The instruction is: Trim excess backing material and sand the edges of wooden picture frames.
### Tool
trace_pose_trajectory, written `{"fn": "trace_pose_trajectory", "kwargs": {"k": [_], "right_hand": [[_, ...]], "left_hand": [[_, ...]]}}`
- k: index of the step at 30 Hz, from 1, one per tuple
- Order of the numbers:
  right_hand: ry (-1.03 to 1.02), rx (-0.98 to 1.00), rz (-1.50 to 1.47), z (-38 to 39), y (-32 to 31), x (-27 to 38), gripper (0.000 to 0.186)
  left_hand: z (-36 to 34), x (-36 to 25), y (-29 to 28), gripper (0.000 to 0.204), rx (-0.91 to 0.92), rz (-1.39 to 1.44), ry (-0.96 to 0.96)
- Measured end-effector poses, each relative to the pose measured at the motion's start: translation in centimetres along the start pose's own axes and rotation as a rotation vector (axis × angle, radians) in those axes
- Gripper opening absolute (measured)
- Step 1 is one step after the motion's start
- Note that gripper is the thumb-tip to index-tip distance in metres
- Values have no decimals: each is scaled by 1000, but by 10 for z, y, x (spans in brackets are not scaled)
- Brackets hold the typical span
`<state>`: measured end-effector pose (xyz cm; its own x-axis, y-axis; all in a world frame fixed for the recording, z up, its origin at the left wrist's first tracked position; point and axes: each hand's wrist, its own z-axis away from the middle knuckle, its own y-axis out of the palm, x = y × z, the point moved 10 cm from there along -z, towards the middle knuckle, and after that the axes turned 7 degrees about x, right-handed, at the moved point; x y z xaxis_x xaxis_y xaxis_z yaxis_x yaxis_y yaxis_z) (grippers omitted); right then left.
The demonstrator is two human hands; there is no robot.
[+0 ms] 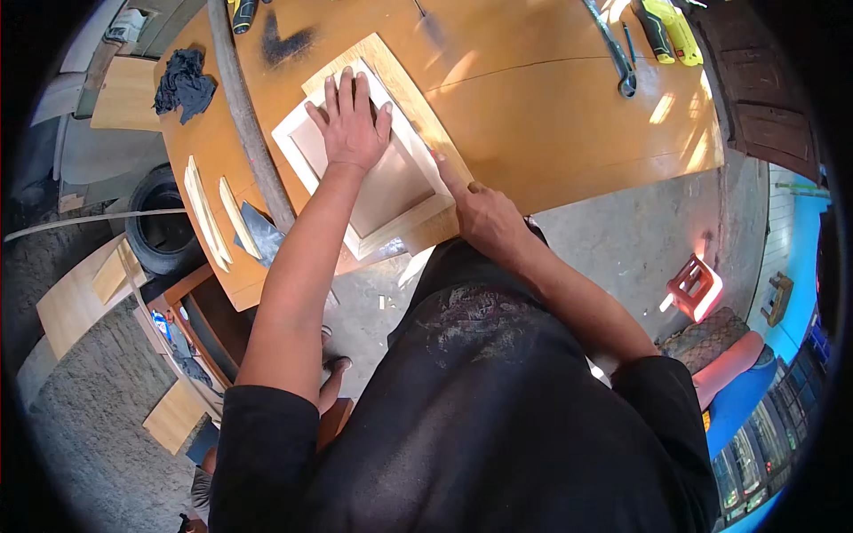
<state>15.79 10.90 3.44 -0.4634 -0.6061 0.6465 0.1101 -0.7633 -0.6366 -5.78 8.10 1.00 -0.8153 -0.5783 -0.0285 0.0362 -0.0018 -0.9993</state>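
Note:
My left hand point(351, 129) lies with fingers spread and apart on a pale wooden framed panel point(400, 186), which has a recessed centre and sits on a larger light wooden board point(426, 115). My right hand point(482, 213) is at the right edge of the panel and board, index finger stretched along it and the other fingers curled under; what they hold, if anything, is hidden. The board lies at the near edge of an orange-brown wooden table point(560, 115). Left of the panel are a long grey pole point(240, 107), thin pale wood strips point(204, 213) and a grey blade-like sheet point(258, 235).
Yellow-black tools point(671, 35), a long wrench point(622, 71) and a dark cloth point(185, 84) lie on the table. A tyre point(160, 222) and wooden pieces point(84, 302) stand left. A red stool point(693, 284) and another person's bare limb point(724, 364) are right; another person shows lower left.

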Motion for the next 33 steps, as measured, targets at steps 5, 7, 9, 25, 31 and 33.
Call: {"fn": "trace_pose_trajectory", "kwargs": {"k": [5,7,9,25,31,33], "right_hand": [[-77,-81,15,43,2,-3,77],[-94,-103,-4,58,4,-7,77],[-112,-124,-22,71,1,-6,76],[10,140,9,110,5,-16,77],[98,72,-56,110,-13,-30,76],[153,22,-84,110,-18,-37,75]], "left_hand": [[3,-4,-6,65,-52,19,20],[2,-4,-5,66,-48,18,24],[2,-3,-4,66,-45,17,27],[2,-4,-4,65,-45,13,40],[3,-2,-5,64,-50,1,37],[2,-3,-4,64,-42,17,40]]}}
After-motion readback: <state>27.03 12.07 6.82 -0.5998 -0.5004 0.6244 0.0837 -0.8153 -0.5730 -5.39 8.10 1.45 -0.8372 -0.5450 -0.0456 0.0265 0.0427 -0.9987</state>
